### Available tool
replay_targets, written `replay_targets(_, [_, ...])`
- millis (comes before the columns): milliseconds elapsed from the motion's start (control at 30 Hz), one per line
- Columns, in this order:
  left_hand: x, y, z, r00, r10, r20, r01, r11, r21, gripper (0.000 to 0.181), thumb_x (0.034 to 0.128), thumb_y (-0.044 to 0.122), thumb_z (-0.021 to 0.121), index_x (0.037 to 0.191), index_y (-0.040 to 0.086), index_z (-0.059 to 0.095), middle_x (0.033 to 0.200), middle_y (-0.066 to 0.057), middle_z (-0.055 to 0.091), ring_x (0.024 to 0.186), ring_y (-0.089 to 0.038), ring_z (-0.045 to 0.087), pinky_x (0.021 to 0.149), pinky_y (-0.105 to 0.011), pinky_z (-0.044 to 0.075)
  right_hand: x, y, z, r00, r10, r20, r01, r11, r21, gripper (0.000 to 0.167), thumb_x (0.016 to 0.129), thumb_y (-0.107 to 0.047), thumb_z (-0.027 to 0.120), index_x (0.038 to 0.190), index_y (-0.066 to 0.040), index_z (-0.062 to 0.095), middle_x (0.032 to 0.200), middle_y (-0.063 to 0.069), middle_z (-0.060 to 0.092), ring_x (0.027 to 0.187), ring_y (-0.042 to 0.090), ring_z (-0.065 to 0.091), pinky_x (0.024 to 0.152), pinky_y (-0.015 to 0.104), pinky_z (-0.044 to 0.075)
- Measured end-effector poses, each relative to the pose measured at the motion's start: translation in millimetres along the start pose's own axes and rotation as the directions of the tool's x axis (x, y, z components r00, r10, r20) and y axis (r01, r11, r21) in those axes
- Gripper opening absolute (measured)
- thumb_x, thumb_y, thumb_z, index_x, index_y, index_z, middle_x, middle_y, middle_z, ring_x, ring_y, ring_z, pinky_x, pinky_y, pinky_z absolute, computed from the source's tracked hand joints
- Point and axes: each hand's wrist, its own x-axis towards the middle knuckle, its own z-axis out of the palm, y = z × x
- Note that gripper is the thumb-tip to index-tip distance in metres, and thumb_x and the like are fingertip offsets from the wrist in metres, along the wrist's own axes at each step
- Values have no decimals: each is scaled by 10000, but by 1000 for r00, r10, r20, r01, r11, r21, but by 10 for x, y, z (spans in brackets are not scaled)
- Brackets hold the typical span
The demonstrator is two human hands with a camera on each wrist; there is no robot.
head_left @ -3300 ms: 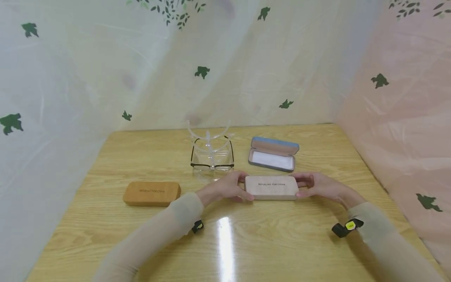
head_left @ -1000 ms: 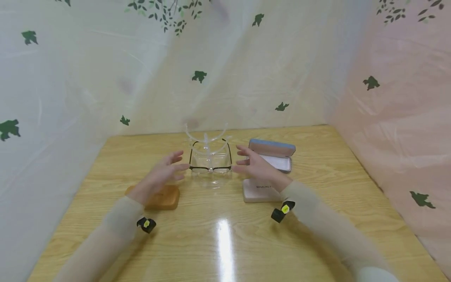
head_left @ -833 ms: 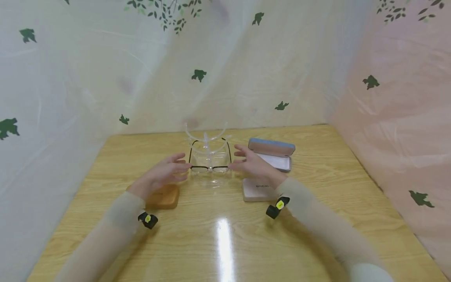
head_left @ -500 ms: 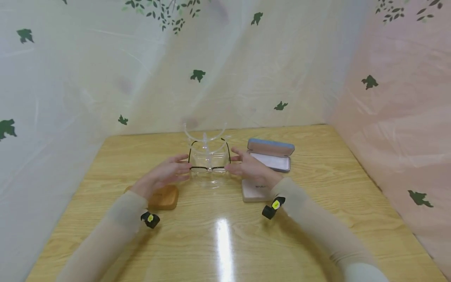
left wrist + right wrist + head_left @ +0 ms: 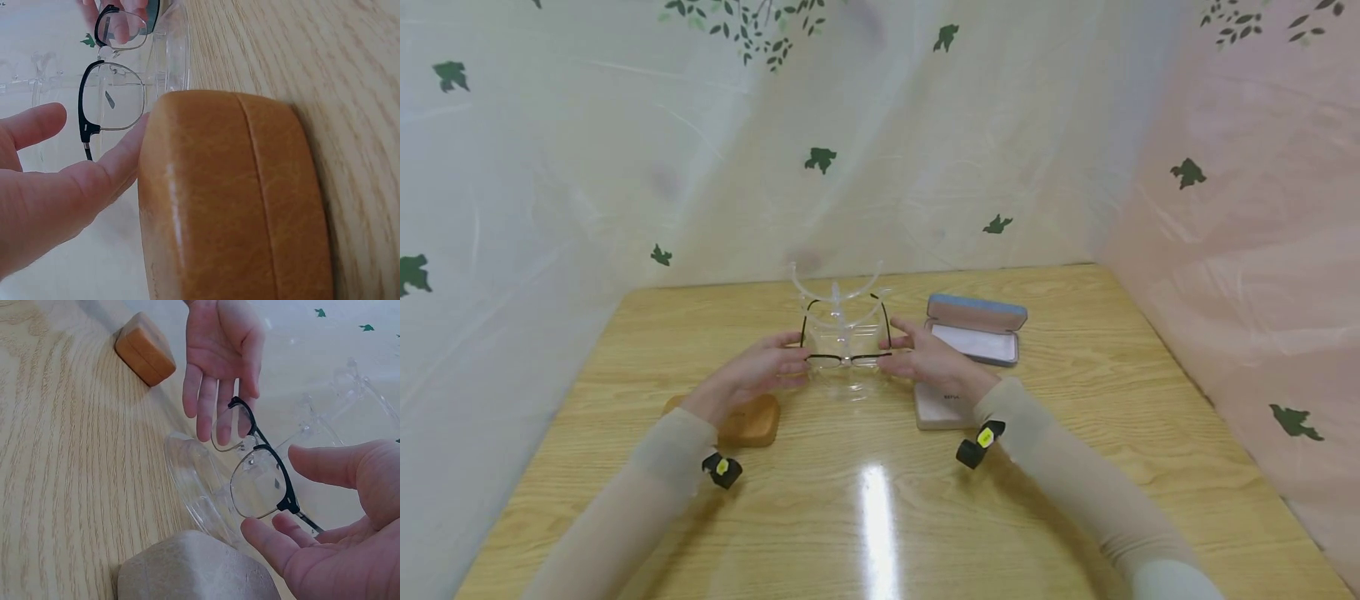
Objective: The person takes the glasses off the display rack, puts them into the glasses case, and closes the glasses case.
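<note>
A pair of eyeglasses (image 5: 847,360) with black upper rims sits on a clear display stand (image 5: 837,292), lenses toward me. My left hand (image 5: 760,367) is at the left end of the frame, and my right hand (image 5: 928,358) at the right end. In the right wrist view, the right thumb and fingers (image 5: 269,540) are spread around the near hinge of the glasses (image 5: 284,472), with a gap visible. The left wrist view has my left thumb apart from the rim of the glasses (image 5: 83,103), fingers extended. Whether any fingertip touches the frame, I cannot tell.
Beneath my left wrist lies an orange-brown glasses case (image 5: 751,419), shut. A pale glasses case (image 5: 940,408), partly hidden by my right arm, lies at right. Behind it, a blue glasses case (image 5: 976,312) stands open with white lining. Printed curtains border the wooden table (image 5: 955,525).
Both hands held the pale case at first, then let go of it. They moved to either side of the glasses and have drawn slightly closer together around the frame.
</note>
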Motion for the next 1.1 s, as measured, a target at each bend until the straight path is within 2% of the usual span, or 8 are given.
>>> replay_targets(233, [-20,10,2,1000,-2,-4,1,1000,-28,654,1085,128,457,1595,-38,81,1559,-314,294,1435,-460,328,1152,-534,348,-22,7,5,999,-32,11,33,999,-29,915,975,-29,664,1640,-135,44,1519,184,414,1227,290,596,1060,373,479])
replay_targets(333, [-49,39,-8,1000,5,-3,-5,999,-33,664,1088,125,450,1602,-22,57,1571,-311,291,1433,-463,333,1162,-534,329,-58,-30,17,998,-61,21,62,996,-61,881,989,-14,638,1643,-158,66,1526,190,414,1225,345,588,1062,415,480])
replay_targets(467, [-86,78,-27,1000,9,-2,-10,1000,-11,679,1087,123,449,1604,-17,31,1585,-309,265,1431,-472,331,1167,-531,320,-84,-67,31,995,-92,24,93,995,-44,851,992,53,595,1642,-141,80,1538,236,385,1144,313,623,1087,491,449])
replay_targets(567, [-95,74,-47,1000,19,16,-19,1000,21,684,1087,127,451,1603,-19,26,1595,-308,246,1436,-475,320,1166,-524,326,-85,-67,30,995,-100,15,101,995,-13,826,997,91,554,1640,-121,81,1537,258,374,1099,224,635,1102,511,425])
replay_targets(767, [-175,63,-60,1000,17,26,-19,996,91,658,1087,128,461,1611,12,82,1594,-277,279,1439,-448,333,1176,-529,304,-94,-54,14,994,-112,-1,112,991,78,681,1026,96,477,1617,-46,170,1500,332,384,1228,413,563,1099,543,413])
replay_targets(833, [-204,64,-58,999,22,25,-24,995,99,653,1082,118,473,1612,18,105,1583,-277,299,1431,-440,350,1172,-526,313,-100,-51,10,993,-115,-5,115,989,96,644,1026,95,478,1603,-30,220,1478,354,401,1232,429,557,1096,551,413])
replay_targets(1000, [-278,65,-35,998,43,44,-47,995,85,665,1064,84,512,1605,2,133,1568,-301,298,1419,-449,357,1129,-519,388,-124,-41,-6,993,-118,-3,118,988,97,640,1018,84,511,1594,-37,261,1451,368,425,1073,274,660,1074,547,438])
replay_targets(1100, [-326,62,-2,998,35,44,-39,995,96,667,1058,111,541,1605,24,169,1576,-278,300,1412,-439,369,1110,-527,410,-155,-38,-29,993,-118,-13,118,991,63,637,1021,65,522,1595,-57,275,1444,353,445,1012,204,686,1050,507,480])
